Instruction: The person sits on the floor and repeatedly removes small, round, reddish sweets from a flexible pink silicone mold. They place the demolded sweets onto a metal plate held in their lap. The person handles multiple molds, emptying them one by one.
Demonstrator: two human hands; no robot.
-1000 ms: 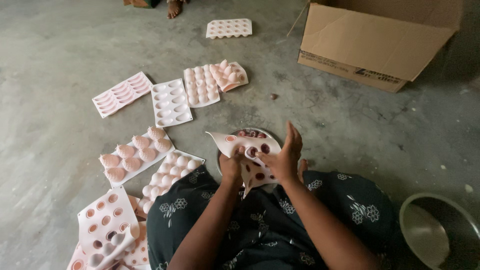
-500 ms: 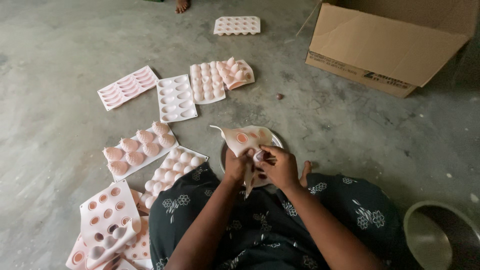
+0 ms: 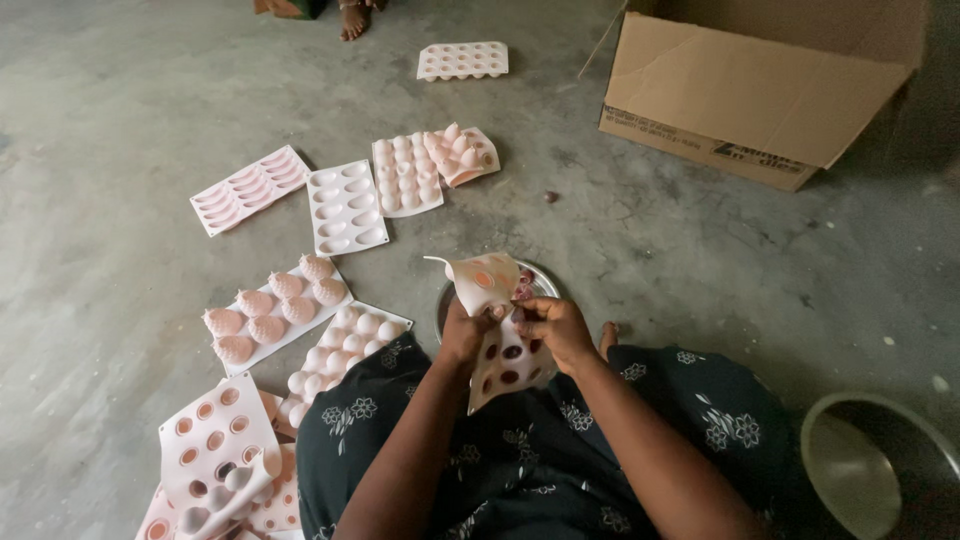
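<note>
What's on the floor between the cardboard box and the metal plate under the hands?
Head view: bare concrete floor between cardboard box and metal plate, apart from one small dark lump.

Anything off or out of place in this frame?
One small dark round piece lies loose on the floor, apart from the metal plate under the mould. One mould near the top lies curled over its neighbour. Nothing else stands out.
</note>
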